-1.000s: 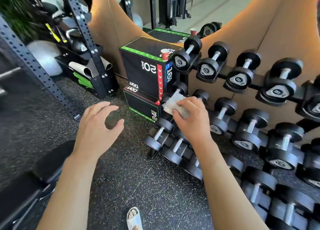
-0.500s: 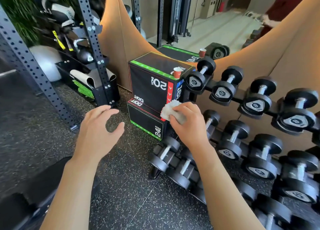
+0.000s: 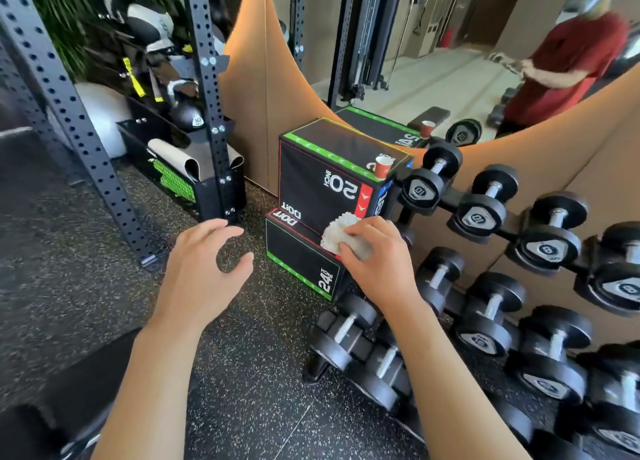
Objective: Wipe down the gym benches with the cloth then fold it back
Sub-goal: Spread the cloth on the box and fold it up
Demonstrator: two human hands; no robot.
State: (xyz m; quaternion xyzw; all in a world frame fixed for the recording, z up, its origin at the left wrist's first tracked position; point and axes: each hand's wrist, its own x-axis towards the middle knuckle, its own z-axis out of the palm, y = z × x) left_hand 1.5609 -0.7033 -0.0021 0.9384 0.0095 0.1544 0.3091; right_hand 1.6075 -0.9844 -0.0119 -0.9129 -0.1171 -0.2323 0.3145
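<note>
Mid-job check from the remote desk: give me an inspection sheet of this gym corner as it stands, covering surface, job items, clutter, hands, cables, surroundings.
Surface: dark speckled rubber floor, no spills seen.
Job's things: pale cloth bunched in the right hand; part of a black padded bench at lower left.
Clutter: red paper cup standing on the stacked plyo boxes.
Hands: right hand closed on the cloth in front of the boxes; left hand open, empty, above the floor.
Cables: nothing seen on the floor; cable machine visible only in the mirror.
Surroundings: dumbbell rack at right, perforated steel rack at left, kettlebell stored behind it.
</note>
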